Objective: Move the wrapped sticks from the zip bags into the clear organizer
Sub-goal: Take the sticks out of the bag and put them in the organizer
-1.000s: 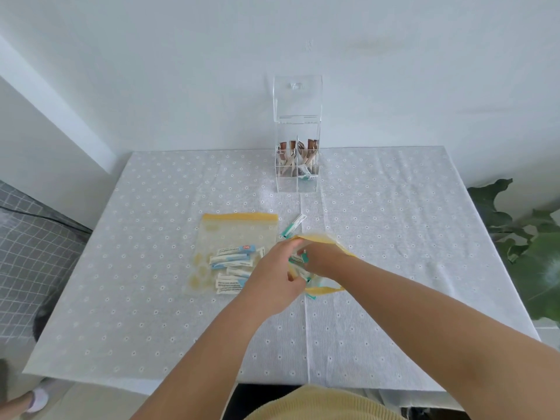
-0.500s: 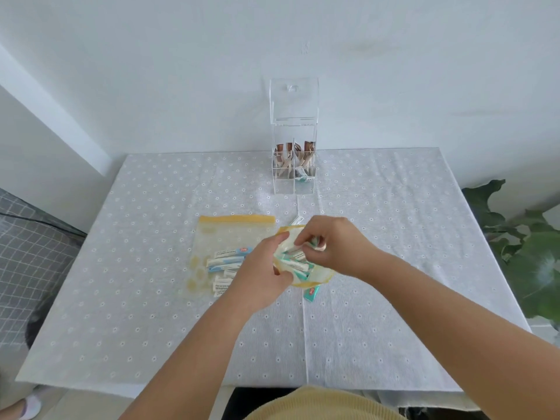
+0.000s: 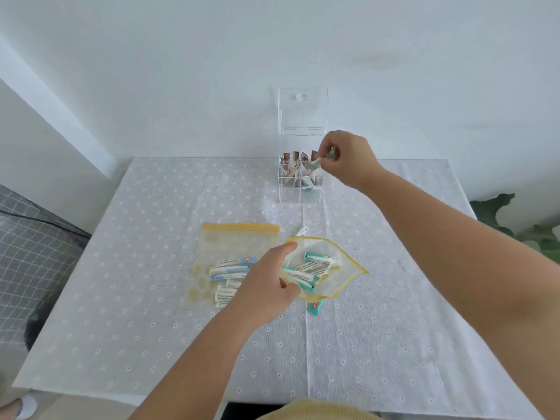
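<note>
Right hand [image 3: 348, 160] grip: pinched on a teal-and-white wrapped stick [image 3: 315, 165], held tilted at the top of the clear organizer's [image 3: 301, 194] front-right compartment, stick tip just over the rim. A second small piece shows between the fingers; can't tell what it is.

Left hand [image 3: 266, 286] grip: closed on the left rim of the open zip bag [image 3: 339, 280], holding its mouth open and lifted off the surface [image 3: 151, 298]. Several teal-ended sticks lie inside it.

Organizer stands at the far edge of the surface, about mid-width, lid [image 3: 303, 110] flipped up against the wall. Brown-wrapped sticks upright in its rear compartments, a few teal ones in the front right.

Second zip bag [image 3: 239, 241], yellow seal, lies flat just left of the held one, near surface centre, with blue-ended sticks inside; left hand covers part of it.

Loose: one stick [image 3: 301, 231] on the surface between the bags' top edges, one teal stick [image 3: 315, 307] poking out below the held bag.
</note>
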`<state>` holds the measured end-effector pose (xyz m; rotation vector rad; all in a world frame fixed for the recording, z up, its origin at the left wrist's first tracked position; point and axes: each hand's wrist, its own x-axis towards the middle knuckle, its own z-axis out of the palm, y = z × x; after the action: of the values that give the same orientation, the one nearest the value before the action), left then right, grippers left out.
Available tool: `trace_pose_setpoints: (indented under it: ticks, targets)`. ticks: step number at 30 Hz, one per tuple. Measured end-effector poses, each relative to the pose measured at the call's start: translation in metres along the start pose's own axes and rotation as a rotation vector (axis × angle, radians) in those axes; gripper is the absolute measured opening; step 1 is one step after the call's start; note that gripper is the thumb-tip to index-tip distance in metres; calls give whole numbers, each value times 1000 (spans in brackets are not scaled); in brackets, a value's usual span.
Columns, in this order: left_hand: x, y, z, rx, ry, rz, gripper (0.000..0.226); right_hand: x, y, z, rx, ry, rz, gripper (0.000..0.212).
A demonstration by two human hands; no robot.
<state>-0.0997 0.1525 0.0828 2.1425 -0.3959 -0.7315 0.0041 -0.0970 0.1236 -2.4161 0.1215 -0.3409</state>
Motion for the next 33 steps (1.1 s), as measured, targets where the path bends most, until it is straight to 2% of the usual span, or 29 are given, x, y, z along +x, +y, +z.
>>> trace_pose_setpoints:
  ticks: [4,9,12,16,19,21,23,25,26,28,30,33]
  targets:
    - [1,2,-3,-14,7,-20,71,29,27,28,-262,-230,-152,17]
    - [3,5,-4,4,10,-2,70,42,36,47,-347,-392,-91,34]
    - [4,7,-4,19,16,13,70,43,41,48,-339,-435,-59,49]
    - [3,9,-4,17,14,17,70,36,40,35,-363,-390,-72,65]
    - [4,11,-6,11,13,16,70,17,26,18,-193,-197,-46,47]
    - [5,13,-6,-13,14,14,70,-9,6,2,70,-147,78,37]
    - [6,14,-6,-21,16,12,70,-43,-18,-14,347,-290,165,42]
    - [6,16,-6,-9,17,7,70,-75,-36,-22,430,-514,199,49]
    - [6,15,-6,1,18,4,70,-87,-40,-19,362,-624,223,47]
    - [5,15,-4,13,16,0,71,-103,-42,1,42,-792,216,39]
    - [4,14,0,21,5,7,71,-110,-37,30,-269,-873,191,40]
    - [2,15,7,36,-15,18,72,-111,-15,74,-522,-911,217,36]
